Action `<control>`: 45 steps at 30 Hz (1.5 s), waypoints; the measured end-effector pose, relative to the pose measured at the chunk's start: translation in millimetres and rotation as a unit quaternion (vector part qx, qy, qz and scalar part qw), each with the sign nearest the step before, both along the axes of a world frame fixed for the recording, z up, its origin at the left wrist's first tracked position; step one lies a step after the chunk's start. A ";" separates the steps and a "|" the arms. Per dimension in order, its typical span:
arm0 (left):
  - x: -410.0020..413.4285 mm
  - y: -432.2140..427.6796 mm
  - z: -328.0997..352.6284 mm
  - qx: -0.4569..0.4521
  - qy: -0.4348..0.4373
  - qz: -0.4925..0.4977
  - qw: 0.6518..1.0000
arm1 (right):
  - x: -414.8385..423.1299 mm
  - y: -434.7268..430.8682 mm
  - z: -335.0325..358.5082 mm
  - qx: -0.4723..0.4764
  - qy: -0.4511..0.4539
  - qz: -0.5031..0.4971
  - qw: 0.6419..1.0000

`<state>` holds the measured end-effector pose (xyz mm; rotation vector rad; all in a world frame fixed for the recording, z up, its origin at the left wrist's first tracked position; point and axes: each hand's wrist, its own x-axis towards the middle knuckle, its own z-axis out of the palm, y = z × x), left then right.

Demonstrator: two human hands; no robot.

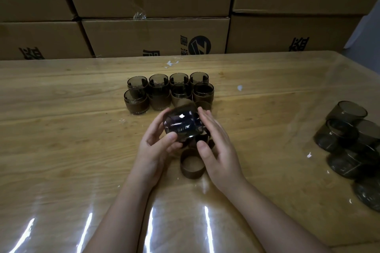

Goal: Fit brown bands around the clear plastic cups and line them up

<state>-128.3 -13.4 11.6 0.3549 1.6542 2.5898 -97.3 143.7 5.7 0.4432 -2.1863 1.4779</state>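
- Eight banded cups [160,98] stand in two rows of four at the far middle of the tabletop [61,129]; all of them look empty inside.
- My left grip [156,146] is grasping the cup [182,123] with curled fingers and thumb. The cup is lifted a little above the tabletop and tilted on its side.
- My right grip [218,146] is released; its straight fingers lie against the right side of the cup.
- One loose band [192,163] lies on the tabletop just near of the cup; I think it is the next to fit.
- To do this well, I should keep the cup steady, slide the band on from the base, and push evenly so it sits level.
- At the right, the bare cups [345,113] wait in a pile, with nothing inside that I can see.
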 end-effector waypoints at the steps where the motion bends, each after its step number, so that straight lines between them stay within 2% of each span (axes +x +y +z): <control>1: -0.1 -0.6 0.3 0.011 -0.004 0.005 1.000 | 0.0 0.1 -0.8 0.002 0.001 0.003 1.000; 5: -0.5 -1.7 0.4 0.009 -0.005 0.028 1.000 | -0.8 -0.3 -4.7 -0.010 0.006 0.023 1.000; 10: 3.0 4.1 0.2 -0.065 0.050 0.043 0.996 | -2.0 0.3 -4.5 -0.059 0.022 0.013 0.998; 12: 7.9 9.4 1.1 -0.101 0.083 0.043 0.991 | -0.2 -1.0 -2.1 -0.078 -0.005 0.028 0.997; 19: 20.1 20.5 0.5 -0.194 0.155 0.055 0.967 | -0.6 -0.1 -3.6 -0.040 -0.021 -0.011 0.999; 22: 22.5 22.5 0.5 -0.231 0.179 0.061 0.954 | -0.7 0.5 -4.6 -0.076 -0.028 -0.036 0.996; 27: 24.8 29.2 -1.8 -0.320 0.256 0.065 0.910 | -4.9 5.7 -3.8 -0.205 -0.069 -0.056 0.975; 30: 22.5 29.0 -3.4 -0.317 0.240 0.071 0.915 | -3.2 3.6 -0.5 -0.241 -0.052 -0.029 0.969; 38: 17.2 20.2 0.1 -0.247 0.174 0.079 0.950 | 5.0 -2.0 -0.1 -0.115 -0.022 0.031 0.993; 42: 16.3 19.3 1.4 -0.228 0.170 0.091 0.954 | 3.0 -1.9 -3.1 -0.047 0.007 0.003 0.999; 45: 17.0 20.1 -2.4 -0.239 0.187 0.091 0.949 | -1.2 0.2 -8.1 -0.038 -0.015 -0.043 0.998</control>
